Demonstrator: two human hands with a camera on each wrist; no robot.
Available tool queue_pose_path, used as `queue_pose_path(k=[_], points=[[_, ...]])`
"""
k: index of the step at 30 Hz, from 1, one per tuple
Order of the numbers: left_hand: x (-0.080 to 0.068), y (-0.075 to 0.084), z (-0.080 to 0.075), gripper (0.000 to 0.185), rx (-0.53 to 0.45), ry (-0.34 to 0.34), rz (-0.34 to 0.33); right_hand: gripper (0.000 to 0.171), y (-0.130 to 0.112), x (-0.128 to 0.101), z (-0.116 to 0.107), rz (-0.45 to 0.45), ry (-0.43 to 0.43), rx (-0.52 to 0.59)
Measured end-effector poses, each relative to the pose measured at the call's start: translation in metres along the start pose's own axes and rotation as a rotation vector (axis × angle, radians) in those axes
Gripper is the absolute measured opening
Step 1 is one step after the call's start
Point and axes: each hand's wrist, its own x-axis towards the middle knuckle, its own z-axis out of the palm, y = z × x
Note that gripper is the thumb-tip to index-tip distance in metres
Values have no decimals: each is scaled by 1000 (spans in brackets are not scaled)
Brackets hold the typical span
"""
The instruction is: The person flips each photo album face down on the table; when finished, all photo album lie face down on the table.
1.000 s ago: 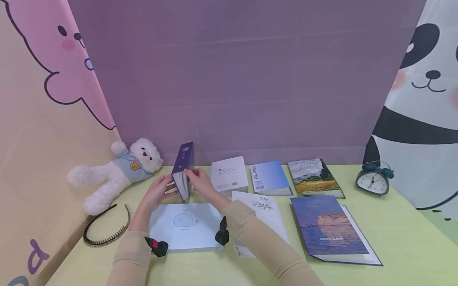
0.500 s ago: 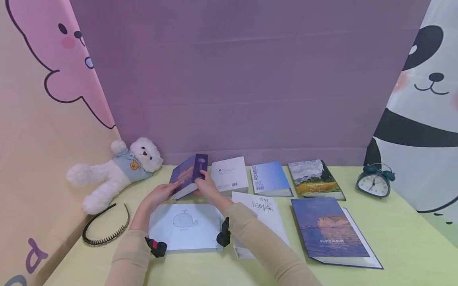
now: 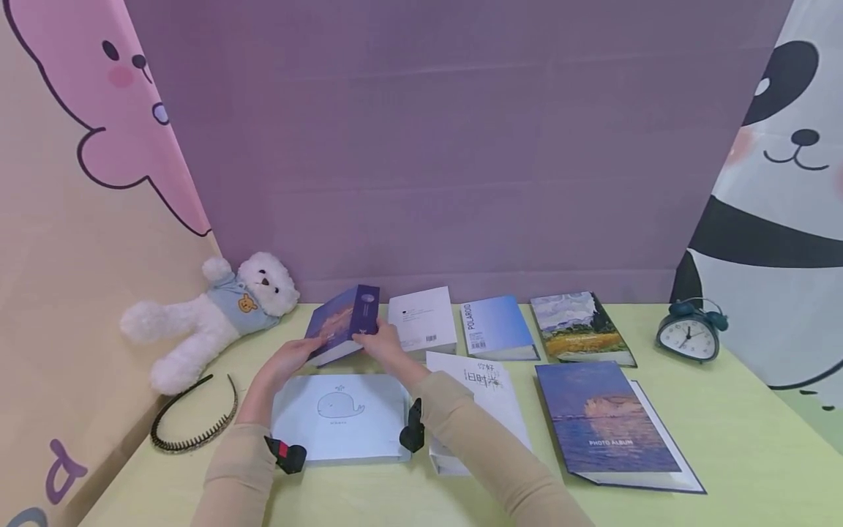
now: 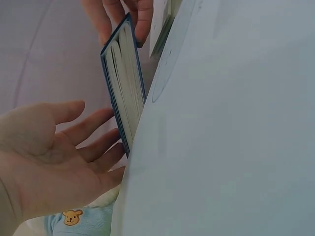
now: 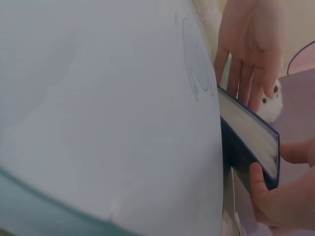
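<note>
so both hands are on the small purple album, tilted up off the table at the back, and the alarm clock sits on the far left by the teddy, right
Not quite. Both hands, left hand and right hand, are on the small purple album, tilted up at the back, but the alarm clock sits on the far right, across the table from the teddy. The head view shows it.

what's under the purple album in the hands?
The purple album is tilted, its raised edge pinched by the right hand, with the left hand's straight fingers beneath its lower side. Whether it touches the table is hidden.
</note>
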Motion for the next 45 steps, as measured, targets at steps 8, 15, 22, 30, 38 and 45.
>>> queue_pose_path(k=[8,15,22,30,38,45], points=[[-1,-1,1,53,-3,-10,-32,43,4,1,-1,55,-12,-51],[0,0,3,57,-12,-24,-27,58,5,1,-4,56,-35,-121],[3,-4,3,58,-23,-13,-2,64,2,-5,-5,92,-104,-163],[1,-6,4,66,5,-1,39,62,2,-8,-5,22,-220,-309],[-5,9,10,53,112,35,-4,63,6,-7,-1,10,-244,-420],[-5,11,12,48,241,9,-18,51,4,-11,-2,31,-239,-437]])
